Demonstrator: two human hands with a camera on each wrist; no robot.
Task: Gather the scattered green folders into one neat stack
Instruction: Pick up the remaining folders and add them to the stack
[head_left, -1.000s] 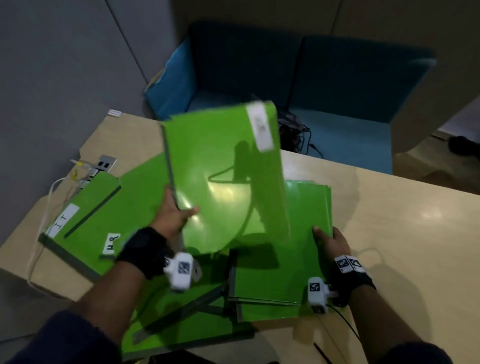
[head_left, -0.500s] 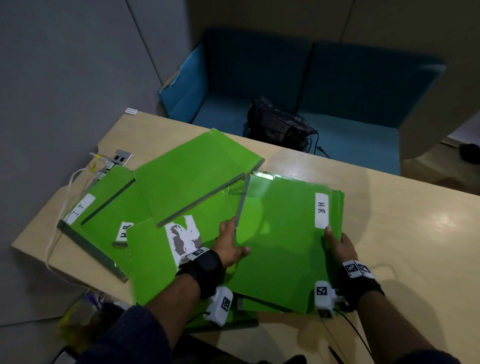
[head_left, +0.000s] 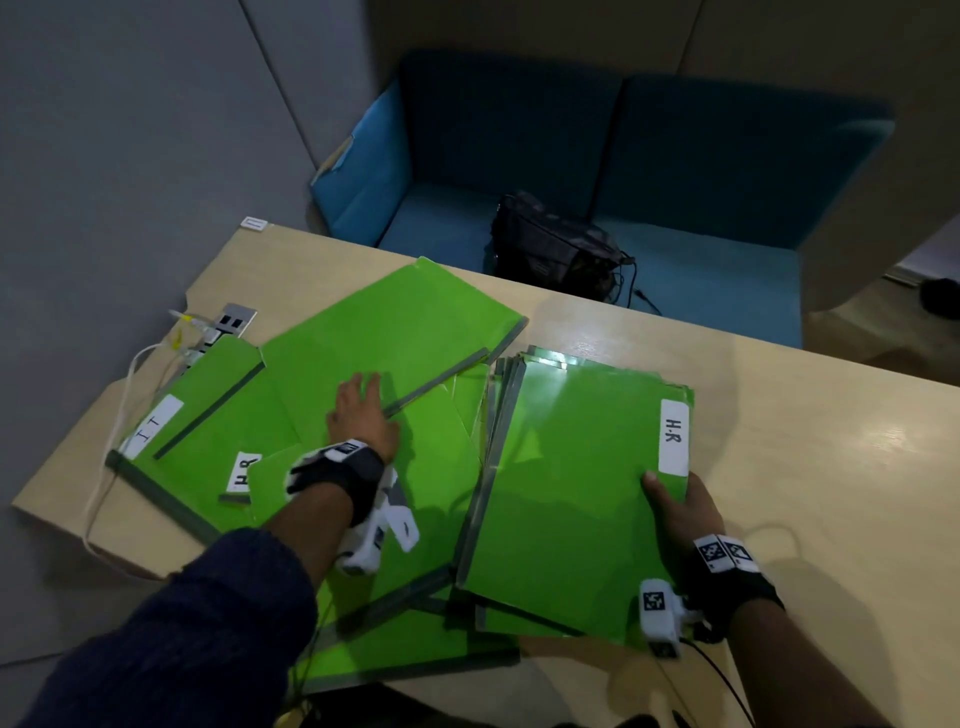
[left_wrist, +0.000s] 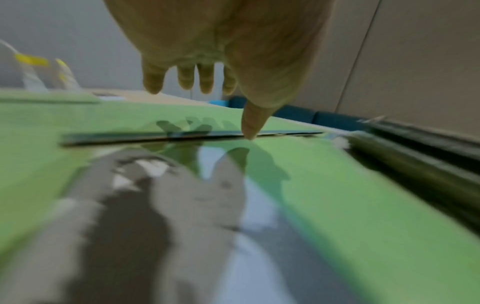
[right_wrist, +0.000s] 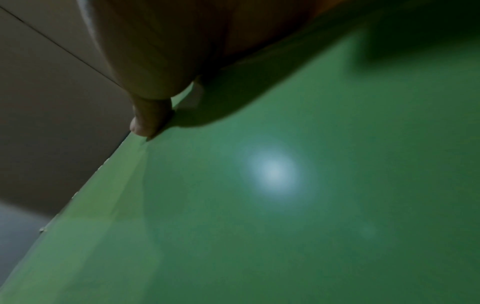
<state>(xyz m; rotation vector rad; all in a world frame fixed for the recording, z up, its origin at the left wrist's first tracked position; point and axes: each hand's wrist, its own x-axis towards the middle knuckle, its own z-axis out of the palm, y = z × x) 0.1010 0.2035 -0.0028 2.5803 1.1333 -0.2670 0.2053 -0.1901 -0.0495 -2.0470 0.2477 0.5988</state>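
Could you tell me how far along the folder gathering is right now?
Partly done: a stack topped by an H.R folder sits on the right, steadied by the right hand. The left hand reaches open over the loose folders fanned on the left; those remain to be added and squared.

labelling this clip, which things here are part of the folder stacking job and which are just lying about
Part of the job:
- stack, held by right hand
- scattered folders, left hand over them

Lying about:
- black bag
- blue sofa
- white cable
- table socket
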